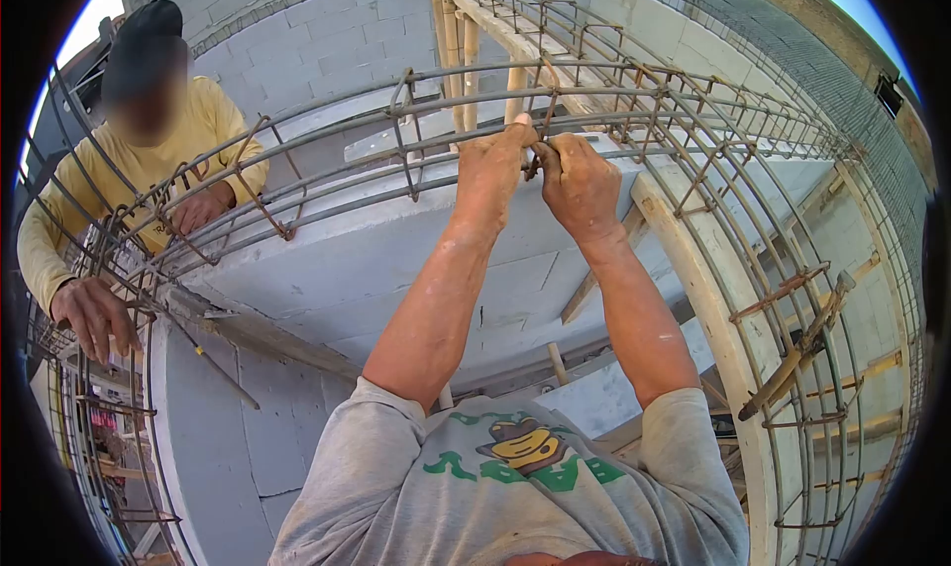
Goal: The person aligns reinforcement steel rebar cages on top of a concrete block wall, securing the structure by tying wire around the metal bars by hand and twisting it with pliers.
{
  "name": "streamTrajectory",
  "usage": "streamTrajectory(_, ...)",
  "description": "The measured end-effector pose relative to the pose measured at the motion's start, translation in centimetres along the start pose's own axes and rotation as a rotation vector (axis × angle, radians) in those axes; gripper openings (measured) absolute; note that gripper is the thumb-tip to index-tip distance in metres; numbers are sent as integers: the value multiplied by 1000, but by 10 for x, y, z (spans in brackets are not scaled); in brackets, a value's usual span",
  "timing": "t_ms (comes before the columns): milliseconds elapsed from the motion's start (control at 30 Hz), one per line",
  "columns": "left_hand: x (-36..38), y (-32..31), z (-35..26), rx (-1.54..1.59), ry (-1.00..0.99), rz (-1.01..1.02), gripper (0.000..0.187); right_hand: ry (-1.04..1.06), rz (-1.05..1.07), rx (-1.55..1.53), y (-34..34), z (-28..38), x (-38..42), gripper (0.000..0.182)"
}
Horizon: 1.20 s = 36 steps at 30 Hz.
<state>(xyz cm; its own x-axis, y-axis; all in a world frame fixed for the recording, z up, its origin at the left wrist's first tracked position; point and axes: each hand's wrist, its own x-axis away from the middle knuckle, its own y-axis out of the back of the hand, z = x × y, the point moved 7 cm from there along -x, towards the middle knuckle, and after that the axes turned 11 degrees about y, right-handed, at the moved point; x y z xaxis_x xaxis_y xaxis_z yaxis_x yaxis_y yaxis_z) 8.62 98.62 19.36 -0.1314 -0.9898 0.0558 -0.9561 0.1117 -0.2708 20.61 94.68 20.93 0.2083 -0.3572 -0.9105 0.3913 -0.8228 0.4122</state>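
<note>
Both my hands are raised to a long rebar cage (342, 99) that runs along the top of a pale block wall (396, 244). My left hand (492, 165) is closed at a rusty stirrup (544, 76), its thumb pointing up against the bars. Close beside it, almost touching, my right hand (580, 180) makes a fist around the same stirrup's lower part. A short dark bent end shows between the two hands. My fingers hide most of the gripped steel.
At left a co-worker in a yellow shirt (213, 120) rests one hand (94, 318) on the bars. A rusty tool with a wooden handle (792, 363) lies across the right-hand cage (763, 219). Wooden boards (693, 269) and bamboo props (466, 61) stand around.
</note>
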Motion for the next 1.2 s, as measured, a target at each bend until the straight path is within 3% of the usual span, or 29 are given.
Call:
streamTrajectory(100, -10, 6, 6, -15, -93, -1, 36, -163, 92, -91, -13, -15, -2, 25)
streamTrajectory(167, -25, 6, 21, 30, -92, 18, 39, -554, 136, -510, -26, -29, 6, 31)
streamTrajectory(200, -28, 7, 23, -37, -78, -3, 42, -774, 85, -909, -34, -29, 11, 29)
streamTrajectory(267, -31, -2, 25, 108, -2, 112, 37, -1072, -17, -1146, -37, -24, 13, 25)
streamTrajectory(367, -30, -14, 27, 216, 137, 214, 30, -1217, -101, -1646, -60, -30, 28, 22)
streamTrajectory(400, -31, -18, 27, 231, 176, 237, 28, -1252, -122, -1668, -60, -29, 28, 24)
streamTrajectory(500, -36, -15, 22, 191, 99, 249, 23, -1231, -13, -1180, -46, -35, 27, 25)
streamTrajectory(533, -37, -13, 21, 185, 93, 238, 23, -1075, 113, -891, -32, -35, 17, 23)
streamTrajectory(600, -36, -11, 20, 188, 85, 210, 21, -727, 344, -315, -6, -27, -4, 22)
streamTrajectory(700, -41, -7, 22, 154, 49, 132, 22, 160, 0, -45, 13, -8, -16, 21)
streamTrajectory(733, -44, -8, 26, 146, 50, 134, 24, 199, 173, 35, 8, 0, -15, 22)
streamTrajectory(767, -49, -9, 29, 139, 50, 135, 25, 163, 203, 78, 10, 8, -16, 19)
streamTrajectory(833, -47, -11, 29, 157, 115, 186, 25, 137, 209, 174, 7, 12, -16, 10)
streamTrajectory(933, -42, -12, 29, 196, 224, 263, 21, 149, 200, 201, 5, 9, -17, 14)
streamTrajectory(1000, -40, -14, 27, 191, 251, 238, 20, 62, 151, 121, 2, 2, -17, 17)
streamTrajectory(1100, -38, -11, 28, 210, 263, 210, 20, -286, 249, -66, -7, -13, -16, 20)
streamTrajectory(1200, -39, -13, 24, 224, 256, 246, 20, -1059, 59, -889, -31, -31, 10, 21)
